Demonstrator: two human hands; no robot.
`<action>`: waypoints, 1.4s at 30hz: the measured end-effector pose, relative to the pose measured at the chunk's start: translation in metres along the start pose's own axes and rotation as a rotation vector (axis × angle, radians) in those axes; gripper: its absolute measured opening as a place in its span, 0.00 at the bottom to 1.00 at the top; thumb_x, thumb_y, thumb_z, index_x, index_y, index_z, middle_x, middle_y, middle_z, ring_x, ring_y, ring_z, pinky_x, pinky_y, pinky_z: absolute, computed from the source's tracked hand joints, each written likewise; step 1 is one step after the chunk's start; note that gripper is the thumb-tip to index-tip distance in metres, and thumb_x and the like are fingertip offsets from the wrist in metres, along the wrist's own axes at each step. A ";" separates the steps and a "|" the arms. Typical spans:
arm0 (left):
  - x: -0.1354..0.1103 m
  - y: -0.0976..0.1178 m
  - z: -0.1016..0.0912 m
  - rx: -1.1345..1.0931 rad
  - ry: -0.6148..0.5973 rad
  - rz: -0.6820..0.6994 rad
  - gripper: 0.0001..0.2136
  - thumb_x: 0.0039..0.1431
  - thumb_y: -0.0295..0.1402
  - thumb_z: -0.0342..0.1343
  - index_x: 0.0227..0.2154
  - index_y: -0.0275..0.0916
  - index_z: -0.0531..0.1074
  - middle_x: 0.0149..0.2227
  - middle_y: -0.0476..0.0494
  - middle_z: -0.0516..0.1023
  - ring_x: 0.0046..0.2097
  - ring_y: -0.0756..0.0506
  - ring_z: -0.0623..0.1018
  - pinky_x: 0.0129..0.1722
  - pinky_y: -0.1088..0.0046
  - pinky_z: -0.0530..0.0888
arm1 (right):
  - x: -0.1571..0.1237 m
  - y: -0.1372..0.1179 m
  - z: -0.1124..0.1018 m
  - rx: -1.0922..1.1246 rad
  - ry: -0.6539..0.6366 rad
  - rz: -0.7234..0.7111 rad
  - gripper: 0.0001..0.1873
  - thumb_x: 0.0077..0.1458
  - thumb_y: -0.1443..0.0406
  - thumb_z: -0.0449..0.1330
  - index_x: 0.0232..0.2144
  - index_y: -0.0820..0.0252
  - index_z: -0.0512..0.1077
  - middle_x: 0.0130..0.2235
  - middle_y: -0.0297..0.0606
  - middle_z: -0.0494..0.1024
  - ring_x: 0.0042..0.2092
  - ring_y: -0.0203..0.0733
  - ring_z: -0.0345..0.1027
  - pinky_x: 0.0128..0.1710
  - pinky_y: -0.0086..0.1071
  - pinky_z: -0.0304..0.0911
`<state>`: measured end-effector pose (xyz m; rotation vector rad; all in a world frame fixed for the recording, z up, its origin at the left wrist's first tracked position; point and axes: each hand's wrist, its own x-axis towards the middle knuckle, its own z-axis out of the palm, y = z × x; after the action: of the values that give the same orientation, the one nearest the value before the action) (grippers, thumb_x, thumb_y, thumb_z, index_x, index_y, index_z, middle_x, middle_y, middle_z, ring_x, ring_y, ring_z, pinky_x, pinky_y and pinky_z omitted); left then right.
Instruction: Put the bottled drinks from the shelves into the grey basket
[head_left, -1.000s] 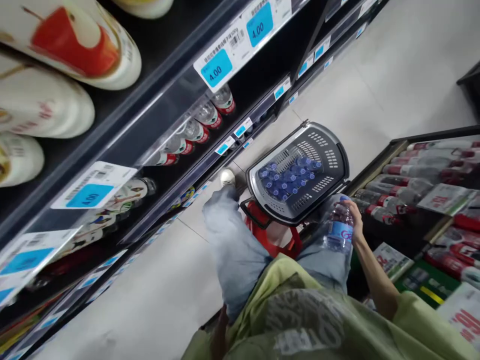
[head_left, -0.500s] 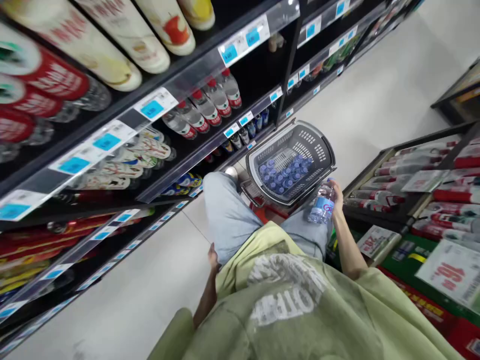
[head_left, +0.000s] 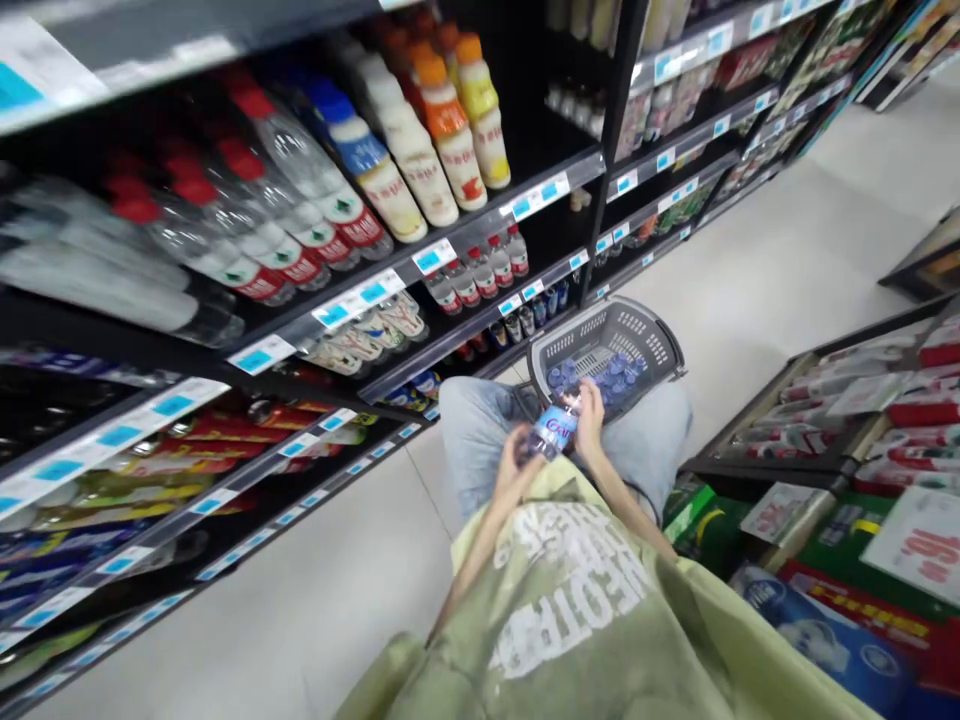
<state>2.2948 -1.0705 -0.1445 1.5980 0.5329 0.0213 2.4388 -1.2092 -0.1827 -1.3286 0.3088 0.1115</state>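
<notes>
A clear water bottle (head_left: 556,428) with a blue and pink label is held between both hands, tilted in front of my lap. Around its neck end the fingers of my right hand (head_left: 592,412) are closed. My left hand (head_left: 517,459) curls round the bottom end. Just beyond the bottle, past my knees, a grey shopping basket (head_left: 574,340) stands on the floor. Inside it lie several bottles (head_left: 622,370) with blue-violet caps. My fingers partly hide the bottle's cap and base.
Tall shelves (head_left: 480,220) of bottled drinks with price tags run along the left. On the right are a low display (head_left: 795,430) of bottles, a price sign (head_left: 919,545) and stacked boxes (head_left: 832,625). Pale tiled floor (head_left: 757,240) lies between them.
My right hand has brought the bottle from beside the right knee to the middle of my lap. My left hand has come up from beside the left thigh and taken hold too.
</notes>
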 end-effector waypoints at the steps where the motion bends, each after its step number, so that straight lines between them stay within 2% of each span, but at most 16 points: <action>1: 0.001 -0.006 0.008 0.029 -0.036 -0.034 0.34 0.56 0.44 0.70 0.63 0.41 0.68 0.66 0.30 0.75 0.62 0.32 0.80 0.59 0.59 0.79 | -0.006 0.004 0.007 -0.008 -0.011 -0.019 0.29 0.63 0.43 0.59 0.54 0.57 0.75 0.59 0.46 0.79 0.58 0.50 0.72 0.59 0.44 0.70; 3: 0.007 -0.019 0.015 0.059 -0.054 -0.084 0.37 0.51 0.39 0.73 0.63 0.39 0.68 0.63 0.29 0.78 0.61 0.31 0.80 0.60 0.58 0.78 | -0.013 0.013 0.013 -0.038 -0.035 -0.057 0.28 0.60 0.44 0.62 0.51 0.58 0.76 0.57 0.47 0.81 0.58 0.51 0.72 0.62 0.44 0.67; 5: 0.012 -0.031 0.015 0.057 -0.038 -0.108 0.39 0.46 0.38 0.75 0.61 0.37 0.69 0.59 0.30 0.81 0.60 0.32 0.81 0.61 0.57 0.78 | -0.013 0.021 0.011 -0.035 -0.050 -0.051 0.29 0.57 0.45 0.65 0.52 0.56 0.73 0.54 0.44 0.81 0.55 0.49 0.74 0.61 0.44 0.68; 8: 0.016 -0.041 0.014 0.036 -0.023 -0.093 0.44 0.40 0.39 0.79 0.61 0.37 0.68 0.56 0.34 0.82 0.58 0.33 0.82 0.61 0.55 0.78 | -0.007 0.026 0.005 0.064 -0.047 0.042 0.36 0.55 0.47 0.68 0.60 0.52 0.65 0.51 0.39 0.83 0.47 0.44 0.77 0.52 0.40 0.73; 10: 0.016 -0.043 0.015 0.010 -0.039 -0.064 0.47 0.37 0.39 0.81 0.62 0.38 0.68 0.57 0.35 0.82 0.58 0.34 0.82 0.61 0.55 0.78 | -0.003 0.025 0.005 0.140 -0.070 0.110 0.38 0.54 0.48 0.69 0.62 0.50 0.63 0.47 0.36 0.85 0.42 0.43 0.79 0.45 0.36 0.74; 12: 0.015 -0.044 0.016 0.003 -0.058 -0.044 0.49 0.35 0.39 0.82 0.63 0.38 0.67 0.58 0.34 0.81 0.58 0.34 0.82 0.61 0.55 0.78 | 0.000 0.023 0.008 0.194 -0.117 0.180 0.35 0.53 0.48 0.70 0.58 0.52 0.69 0.42 0.34 0.86 0.38 0.42 0.79 0.40 0.33 0.73; 15: 0.015 -0.045 0.017 0.038 -0.080 -0.035 0.49 0.36 0.39 0.81 0.63 0.37 0.67 0.59 0.34 0.81 0.58 0.35 0.82 0.60 0.55 0.78 | 0.004 0.018 0.011 0.249 -0.151 0.280 0.26 0.52 0.47 0.71 0.45 0.57 0.77 0.36 0.35 0.87 0.32 0.40 0.77 0.34 0.31 0.71; 18: 0.016 -0.048 0.016 0.092 -0.091 -0.034 0.48 0.38 0.40 0.81 0.64 0.38 0.68 0.59 0.35 0.81 0.59 0.34 0.82 0.62 0.55 0.78 | 0.010 0.014 0.006 0.308 -0.142 0.389 0.20 0.56 0.48 0.68 0.37 0.59 0.78 0.32 0.36 0.86 0.30 0.40 0.77 0.32 0.30 0.72; 20: 0.019 -0.049 0.016 0.144 -0.102 -0.039 0.47 0.39 0.40 0.81 0.64 0.39 0.69 0.60 0.35 0.81 0.60 0.34 0.82 0.63 0.53 0.77 | 0.013 0.011 0.000 0.375 -0.150 0.482 0.18 0.61 0.49 0.65 0.36 0.58 0.78 0.33 0.36 0.86 0.32 0.40 0.80 0.33 0.31 0.74; 22: 0.021 -0.050 0.017 0.187 -0.118 -0.046 0.46 0.40 0.40 0.81 0.64 0.40 0.69 0.60 0.36 0.81 0.60 0.33 0.81 0.64 0.52 0.76 | 0.014 0.007 -0.007 0.463 -0.163 0.547 0.15 0.64 0.51 0.63 0.38 0.56 0.78 0.36 0.37 0.87 0.37 0.43 0.84 0.37 0.35 0.78; 26: 0.026 -0.052 0.018 0.191 -0.145 -0.039 0.47 0.41 0.41 0.80 0.65 0.39 0.68 0.61 0.34 0.81 0.60 0.33 0.82 0.64 0.51 0.76 | 0.015 0.002 -0.012 0.602 -0.204 0.569 0.10 0.62 0.57 0.62 0.42 0.54 0.78 0.46 0.37 0.89 0.48 0.47 0.85 0.47 0.42 0.82; 32: 0.025 -0.053 0.018 0.135 -0.145 -0.039 0.47 0.41 0.43 0.80 0.64 0.37 0.68 0.59 0.32 0.82 0.57 0.33 0.83 0.61 0.53 0.78 | 0.016 0.004 -0.008 0.645 -0.224 0.563 0.12 0.61 0.61 0.62 0.45 0.54 0.78 0.49 0.37 0.89 0.45 0.46 0.85 0.45 0.41 0.82; 36: 0.025 -0.052 0.019 0.129 -0.111 -0.030 0.45 0.40 0.39 0.79 0.62 0.36 0.68 0.57 0.32 0.82 0.56 0.33 0.83 0.60 0.53 0.78 | 0.016 0.010 -0.005 0.637 -0.167 0.577 0.10 0.62 0.60 0.62 0.46 0.53 0.77 0.47 0.33 0.89 0.42 0.43 0.85 0.44 0.38 0.81; 42: 0.026 -0.043 0.024 0.220 0.005 0.001 0.45 0.38 0.31 0.76 0.62 0.38 0.67 0.62 0.32 0.78 0.61 0.34 0.80 0.65 0.53 0.75 | 0.018 0.007 0.000 0.630 -0.117 0.614 0.09 0.63 0.60 0.62 0.45 0.52 0.77 0.44 0.31 0.89 0.41 0.40 0.85 0.40 0.32 0.79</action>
<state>2.3117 -1.0845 -0.1956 1.8128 0.5531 -0.0333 2.4539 -1.2093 -0.1943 -0.5690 0.5896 0.5586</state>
